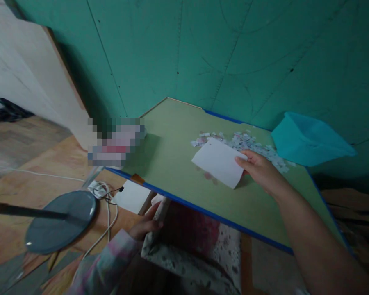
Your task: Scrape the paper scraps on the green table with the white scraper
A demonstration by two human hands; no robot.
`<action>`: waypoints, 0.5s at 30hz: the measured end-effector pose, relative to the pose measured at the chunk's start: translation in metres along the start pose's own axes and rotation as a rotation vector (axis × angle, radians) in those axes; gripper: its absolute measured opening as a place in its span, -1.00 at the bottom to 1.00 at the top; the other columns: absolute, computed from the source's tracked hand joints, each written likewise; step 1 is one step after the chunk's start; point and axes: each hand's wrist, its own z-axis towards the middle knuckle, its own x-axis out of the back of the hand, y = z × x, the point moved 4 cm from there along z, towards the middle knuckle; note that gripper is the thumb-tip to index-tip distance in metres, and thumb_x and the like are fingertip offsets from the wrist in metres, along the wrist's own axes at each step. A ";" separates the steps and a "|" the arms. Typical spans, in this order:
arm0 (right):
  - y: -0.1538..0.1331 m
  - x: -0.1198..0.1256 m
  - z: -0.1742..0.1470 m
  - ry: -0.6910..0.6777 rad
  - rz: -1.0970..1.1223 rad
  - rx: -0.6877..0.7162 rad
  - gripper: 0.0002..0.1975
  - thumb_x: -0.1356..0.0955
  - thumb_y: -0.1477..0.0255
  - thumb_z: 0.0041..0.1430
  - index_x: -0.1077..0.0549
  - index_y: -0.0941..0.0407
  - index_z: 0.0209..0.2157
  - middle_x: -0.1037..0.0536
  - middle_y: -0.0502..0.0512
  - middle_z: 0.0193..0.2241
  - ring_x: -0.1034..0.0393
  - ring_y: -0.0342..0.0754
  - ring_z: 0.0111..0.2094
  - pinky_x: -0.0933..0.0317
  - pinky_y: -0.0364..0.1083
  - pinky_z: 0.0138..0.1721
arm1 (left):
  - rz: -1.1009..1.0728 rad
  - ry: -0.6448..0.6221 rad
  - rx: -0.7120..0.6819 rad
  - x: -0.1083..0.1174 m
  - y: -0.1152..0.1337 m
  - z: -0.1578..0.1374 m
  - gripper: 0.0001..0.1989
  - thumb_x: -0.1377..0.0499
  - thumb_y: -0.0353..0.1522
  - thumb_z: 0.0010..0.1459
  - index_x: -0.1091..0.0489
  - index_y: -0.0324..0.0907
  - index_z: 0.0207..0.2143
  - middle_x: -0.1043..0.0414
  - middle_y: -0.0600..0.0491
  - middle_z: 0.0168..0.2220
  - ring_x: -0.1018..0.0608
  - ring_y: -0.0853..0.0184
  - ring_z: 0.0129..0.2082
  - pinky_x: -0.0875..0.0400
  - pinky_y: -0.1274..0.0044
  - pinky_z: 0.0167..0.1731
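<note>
My right hand (256, 169) pinches the right edge of a sheet of white paper (218, 162), thumb on top. The sheet is slightly bent and tilted just over the green tabletop (172, 164), covering part of a pile of torn paper scraps (249, 142). Below the table's front edge, my left hand (148, 224), in a pastel sleeve, has its fingers around the rim of a speckled box (184, 258) with a reddish inside. Some of those fingers are hidden behind the rim.
A turquoise fabric bag or hat-like thing (310, 139) sits at the tabletop's right corner. A pixelated object (117, 143) stands at its left. On the wooden surface lie a round grey stand base (63, 221), a white cable (109, 229) and a white box (131, 196). A green wall (203, 49) rises behind.
</note>
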 end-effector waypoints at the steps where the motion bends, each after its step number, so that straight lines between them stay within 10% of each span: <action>1: -0.003 -0.005 -0.003 -0.041 0.002 -0.008 -0.74 -0.29 0.20 0.02 -0.34 0.09 -0.32 -0.44 0.04 -0.47 -0.33 -0.10 -0.45 -0.21 -0.12 -0.44 | 0.005 0.001 -0.011 -0.001 0.002 -0.001 -0.23 -0.24 -0.34 -0.18 -0.13 -0.08 0.15 -0.20 0.10 0.19 -0.06 0.01 0.22 0.08 0.24 0.15; 15: -0.011 -0.019 -0.010 -0.150 0.095 -0.093 -0.75 -0.29 0.24 0.02 -0.31 0.12 -0.33 -0.40 -0.01 -0.50 -0.29 -0.16 -0.48 -0.15 -0.17 -0.50 | -0.053 0.000 -0.046 -0.006 0.007 -0.004 -0.28 -0.23 -0.39 -0.25 -0.23 -0.05 0.08 -0.37 0.14 0.07 0.01 0.04 0.24 0.00 0.24 0.13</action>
